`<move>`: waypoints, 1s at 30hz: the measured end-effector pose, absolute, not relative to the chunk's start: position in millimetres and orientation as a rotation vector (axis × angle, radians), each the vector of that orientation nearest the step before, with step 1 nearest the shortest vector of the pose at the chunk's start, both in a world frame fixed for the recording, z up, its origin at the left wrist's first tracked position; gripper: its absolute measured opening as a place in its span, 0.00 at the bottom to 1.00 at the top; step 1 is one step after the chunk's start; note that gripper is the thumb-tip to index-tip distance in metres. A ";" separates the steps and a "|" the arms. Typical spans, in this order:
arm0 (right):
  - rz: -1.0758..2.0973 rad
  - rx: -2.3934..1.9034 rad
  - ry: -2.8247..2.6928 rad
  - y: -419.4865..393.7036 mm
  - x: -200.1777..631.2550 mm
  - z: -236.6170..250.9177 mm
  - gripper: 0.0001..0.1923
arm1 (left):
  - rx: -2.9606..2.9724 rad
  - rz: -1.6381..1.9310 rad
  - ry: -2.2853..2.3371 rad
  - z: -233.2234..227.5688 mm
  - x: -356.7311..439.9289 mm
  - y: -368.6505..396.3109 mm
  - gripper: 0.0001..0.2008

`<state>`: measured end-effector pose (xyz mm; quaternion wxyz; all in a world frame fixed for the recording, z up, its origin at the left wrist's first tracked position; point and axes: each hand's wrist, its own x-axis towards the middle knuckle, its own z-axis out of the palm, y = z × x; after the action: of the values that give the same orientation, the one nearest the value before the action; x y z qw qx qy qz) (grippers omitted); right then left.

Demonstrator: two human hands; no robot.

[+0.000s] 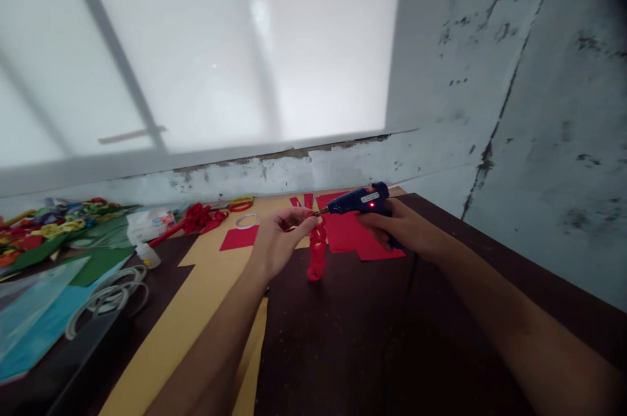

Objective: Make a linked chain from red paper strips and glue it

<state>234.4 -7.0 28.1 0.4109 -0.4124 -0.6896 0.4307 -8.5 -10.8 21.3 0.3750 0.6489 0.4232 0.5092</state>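
View from the head camera over a dark brown table (pixel 343 337) set against a stained wall. The left hand (pixel 279 240) pinches the top of a red paper chain (pixel 317 253) between thumb and fingertips, so that the chain hangs free with its lower end at the table top. The right hand (pixel 399 226) is closed around the grip of a blue glue gun (pixel 360 199), held level; its nozzle meets the pinched end of the chain, and a red light glows on its body. Holding the chain up appears to keep the top link open to the nozzle. Sheets of red paper (pixel 353 233) lie flat just behind the chain, partly under the right hand. A tan sheet (pixel 206 285) runs diagonally beneath the left forearm. To the left lie a roll of tape (pixel 246 220), a small glue bottle (pixel 147 254), a coiled white cord (pixel 108 298), green and blue sheets (pixel 59 298), and a heap of coloured paper rings (pixel 53 223).
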 end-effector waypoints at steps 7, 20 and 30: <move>1.051 -1.074 -1.780 -8.1 233.7 29.5 0.20 | 1.663 1.317 1.097 22.1 -8.0 -11.3 0.14; 1.001 -1.093 -1.845 -6.2 234.3 25.1 0.23 | 1.662 1.326 1.142 24.2 -7.5 -12.3 0.13; 0.432 -1.175 -1.982 -15.5 225.9 27.1 0.12 | 1.709 1.328 1.171 18.1 -10.5 -6.6 0.15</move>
<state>225.9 -15.5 27.1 0.3883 -0.4621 -0.7791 0.1698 -10.5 -6.6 18.1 0.3339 0.6546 0.4485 0.5088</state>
